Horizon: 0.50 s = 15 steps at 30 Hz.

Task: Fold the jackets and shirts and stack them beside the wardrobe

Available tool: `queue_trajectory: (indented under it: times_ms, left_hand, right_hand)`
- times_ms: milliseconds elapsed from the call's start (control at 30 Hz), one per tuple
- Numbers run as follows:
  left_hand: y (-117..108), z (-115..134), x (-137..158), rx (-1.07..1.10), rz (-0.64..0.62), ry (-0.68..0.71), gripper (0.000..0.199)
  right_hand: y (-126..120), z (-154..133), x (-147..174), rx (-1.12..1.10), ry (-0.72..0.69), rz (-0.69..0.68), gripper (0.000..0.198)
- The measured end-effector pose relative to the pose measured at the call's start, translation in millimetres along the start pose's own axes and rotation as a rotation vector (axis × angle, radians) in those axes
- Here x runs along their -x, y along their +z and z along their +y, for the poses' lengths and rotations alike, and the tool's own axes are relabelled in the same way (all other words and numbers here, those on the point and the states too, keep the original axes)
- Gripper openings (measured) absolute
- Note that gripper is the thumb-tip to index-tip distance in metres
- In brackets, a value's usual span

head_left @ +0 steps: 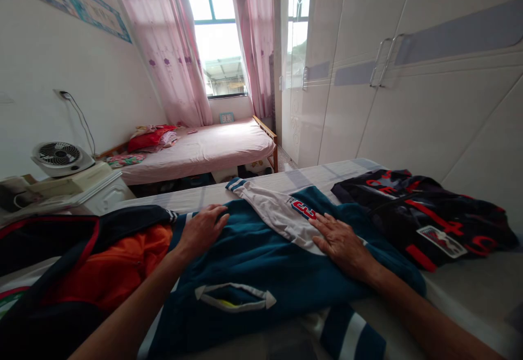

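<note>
A teal jacket (249,245) lies spread on the bed in front of me, with a white-edged pocket gaping near its lower side. One white sleeve (269,202) with a red number is folded across it. My right hand (337,240) rests flat on that sleeve and the teal cloth, fingers stretched out. On the jacket's left part lies my left hand (206,226), its fingers loosely extended and holding nothing. A striped cuff (351,333) hangs out at the near edge.
To the right lies a folded black garment (425,213) with red lettering. At left is a dark jacket with an orange lining (118,262). Beyond stand a fan (59,156) on a cabinet, a second bed (204,145) and a white wardrobe (359,115).
</note>
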<state>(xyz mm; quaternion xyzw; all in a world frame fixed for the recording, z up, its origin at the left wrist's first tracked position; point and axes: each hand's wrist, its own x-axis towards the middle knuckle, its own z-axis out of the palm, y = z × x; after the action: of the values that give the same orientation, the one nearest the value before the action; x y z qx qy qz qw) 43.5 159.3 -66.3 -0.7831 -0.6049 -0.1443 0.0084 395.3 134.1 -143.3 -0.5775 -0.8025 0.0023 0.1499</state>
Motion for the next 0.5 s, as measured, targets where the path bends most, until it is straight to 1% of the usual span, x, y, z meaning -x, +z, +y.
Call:
queue_trajectory:
  times_ms: [67, 133, 200, 267, 367, 433, 500]
  left_hand:
    - [9, 6, -44, -0.026, 0.02, 0.076, 0.04]
    - [23, 11, -85, -0.044, 0.02, 0.138, 0.037]
    - [41, 17, -120, -0.072, 0.004, 0.197, 0.035]
    - [57, 23, -147, -0.103, -0.035, 0.255, 0.032]
    - [77, 27, -171, -0.151, -0.119, 0.329, 0.026]
    - [87, 27, -178, -0.184, -0.158, 0.358, 0.028]
    - [93, 24, -180, -0.22, -0.16, 0.365, 0.028]
  right_hand:
    - [1, 1, 0, 0.0, 0.001, -0.004, 0.053]
    - [1, 2, 1, -0.004, -0.003, -0.012, 0.055]
    - [1, 2, 2, -0.009, -0.003, -0.02, 0.055]
    - [1, 2, 3, -0.011, 0.001, -0.026, 0.055]
    - [-1, 1, 3, -0.011, 0.002, -0.03, 0.053]
    - [-2, 0, 3, -0.012, 0.004, -0.031, 0.053]
    - [-3, -1, 3, -0.016, 0.008, -0.032, 0.053]
